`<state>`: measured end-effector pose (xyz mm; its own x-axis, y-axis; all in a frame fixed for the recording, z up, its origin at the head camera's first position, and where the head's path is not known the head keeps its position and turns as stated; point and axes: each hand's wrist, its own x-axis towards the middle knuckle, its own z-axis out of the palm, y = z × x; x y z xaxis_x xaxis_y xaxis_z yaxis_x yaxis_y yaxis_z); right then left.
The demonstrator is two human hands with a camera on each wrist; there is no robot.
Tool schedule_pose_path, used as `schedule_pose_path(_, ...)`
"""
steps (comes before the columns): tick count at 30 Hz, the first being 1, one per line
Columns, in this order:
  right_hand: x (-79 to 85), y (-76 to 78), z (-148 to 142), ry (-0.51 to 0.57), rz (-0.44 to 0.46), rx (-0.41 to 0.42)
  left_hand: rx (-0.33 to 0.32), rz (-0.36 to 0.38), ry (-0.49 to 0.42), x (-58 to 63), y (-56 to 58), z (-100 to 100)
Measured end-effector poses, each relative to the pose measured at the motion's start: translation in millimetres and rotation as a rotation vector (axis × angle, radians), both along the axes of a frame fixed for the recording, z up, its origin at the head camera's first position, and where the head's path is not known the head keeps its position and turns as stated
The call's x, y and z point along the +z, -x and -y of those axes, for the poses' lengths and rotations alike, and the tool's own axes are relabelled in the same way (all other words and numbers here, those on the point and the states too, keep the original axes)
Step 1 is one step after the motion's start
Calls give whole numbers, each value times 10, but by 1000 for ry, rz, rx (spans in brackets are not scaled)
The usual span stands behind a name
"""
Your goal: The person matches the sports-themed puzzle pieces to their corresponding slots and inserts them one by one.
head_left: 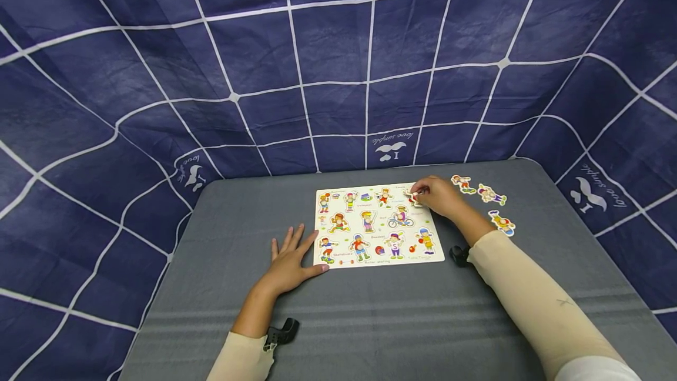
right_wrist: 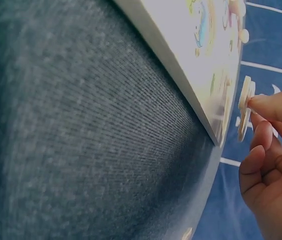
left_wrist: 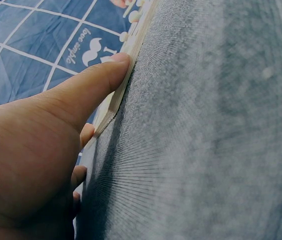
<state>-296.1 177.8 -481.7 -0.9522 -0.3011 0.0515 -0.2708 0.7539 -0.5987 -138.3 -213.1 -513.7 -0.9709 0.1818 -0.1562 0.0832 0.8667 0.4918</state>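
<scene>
A white wooden puzzle board (head_left: 438, 257) printed with cartoon children playing sports lies on the grey table. Its recesses hold several figure pieces, such as a cyclist piece (head_left: 401, 217). My right hand (head_left: 439, 196) is over the board's upper right corner and pinches a puzzle piece (right_wrist: 244, 107) between thumb and fingers. In the right wrist view that piece is edge-on and raised off the board; its picture cannot be made out. My left hand (head_left: 288, 267) lies at the board's lower left with fingers spread, thumb (left_wrist: 106, 72) touching the board's edge in the left wrist view.
To the right of the board lie three loose pieces: one with a red ball (head_left: 462, 184), a second figure (head_left: 492, 194) and a third (head_left: 501, 223). A dark blue cloth (head_left: 338, 104) with white lines hangs behind and beside the grey table (head_left: 370, 322).
</scene>
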Motion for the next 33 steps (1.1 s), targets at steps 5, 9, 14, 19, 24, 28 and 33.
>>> schedule_pose_path(5, -36, 65, 19, -11, 30, 31, 0, -2, 2, -6, 2, 2)
schedule_pose_path(9, -91, 122, 33, -21, 33, 46, 2, 1, 1, -11, 4, -2)
schedule_pose_path(14, -105, 144, 40, -17, 33, 58, 4, 3, 0, -17, 7, -3)
schedule_pose_path(19, -94, 149, 59, -16, 40, 56, 3, -3, 4, -23, 13, -2)
schedule_pose_path(24, -113, 160, 69, -22, 46, 50, 3, 3, 8, -30, 18, -2)
schedule_pose_path(28, -126, 166, 70, -12, 51, 45, 4, 0, 12, -35, 22, 3)
schedule_pose_path(33, -137, 169, 74, 15, 76, 36, 6, 0, 12, -37, 22, 11)
